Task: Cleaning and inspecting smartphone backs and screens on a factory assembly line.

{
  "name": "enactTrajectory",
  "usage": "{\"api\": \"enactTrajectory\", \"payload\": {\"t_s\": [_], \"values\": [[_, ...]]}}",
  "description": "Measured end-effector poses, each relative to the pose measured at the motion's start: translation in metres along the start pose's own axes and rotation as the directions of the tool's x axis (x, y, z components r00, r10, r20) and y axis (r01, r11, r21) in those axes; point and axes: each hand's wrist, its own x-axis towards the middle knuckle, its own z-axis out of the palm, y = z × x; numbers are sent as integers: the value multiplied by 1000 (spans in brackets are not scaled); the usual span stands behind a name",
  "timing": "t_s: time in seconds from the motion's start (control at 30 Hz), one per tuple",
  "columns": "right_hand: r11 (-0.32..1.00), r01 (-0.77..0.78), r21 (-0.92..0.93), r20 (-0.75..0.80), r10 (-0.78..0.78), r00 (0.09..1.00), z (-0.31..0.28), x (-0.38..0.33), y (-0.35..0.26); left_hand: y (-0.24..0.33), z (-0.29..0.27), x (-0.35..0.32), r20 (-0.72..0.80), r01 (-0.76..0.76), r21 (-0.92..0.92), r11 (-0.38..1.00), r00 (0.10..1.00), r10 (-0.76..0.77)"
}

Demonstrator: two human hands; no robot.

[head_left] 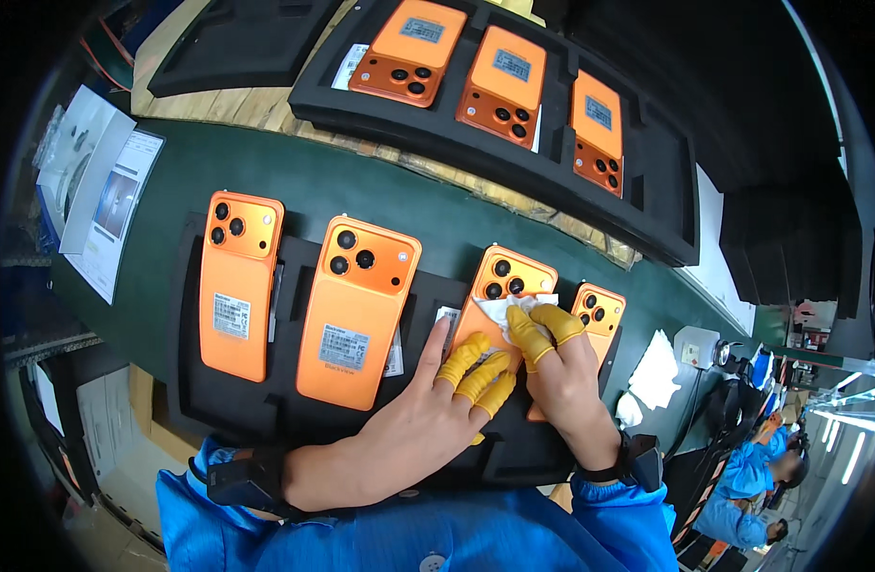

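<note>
- The left hand [447, 396] lay palm down over the lower part of an orange phone [535, 268], third from the left in the near row; its index finger stretched out straight and bare, while its other visible fingers, in yellow finger covers [468, 350], curved onto the phone's back.
- Its thumb could not be made out clearly, so whether it gripped the phone or only pressed on it could not be told.
- The right hand [563, 379] was bunched, its covered fingertips pinching a crumpled white cloth [496, 309] against the same phone, just below the camera lenses.
- That phone lay back upward at the black near tray [300, 286], on the dark green tabletop [404, 203], camera end away from the person.
- Two more orange phones, the far-left phone [237, 329] and the second phone [359, 305], lay to its left, each bearing a printed label.
- The rightmost phone [604, 326] was partly covered by the right hand.
- Beyond, a black far tray [399, 127] held three orange phones with camera ends toward the person.
- White crumpled material [655, 372] lay right of the near tray.
- At far right, co-workers in blue [742, 486] were visible.
</note>
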Motion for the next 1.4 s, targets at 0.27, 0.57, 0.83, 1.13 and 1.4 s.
{"api": "enactTrajectory", "payload": {"t_s": [0.27, 0.57, 0.83, 1.13, 1.4], "values": [[910, -294, 293, -121, 340, 933, 14, 41, -3, -1, -2, 2, -82, 3, 10, 1000, 997, -2], [928, -362, 89, -252, 373, 893, 17, 35, 9, -2, 2, 3, -53, 20, -47, 999, 998, -22], [920, -389, 38, -205, 389, 898, 8, 8, -9, -1, -3, 2, 63, -2, -57, 998, 998, 5], [910, -364, 198, -28, 377, 926, -29, -1, -13, -2, 1, 1, -14, -11, -59, 998, 1000, 10], [951, -269, 153, -127, 289, 949, -6, 24, -7, -5, -5, 6, -61, -12, -18, 1000, 998, 11]]}}
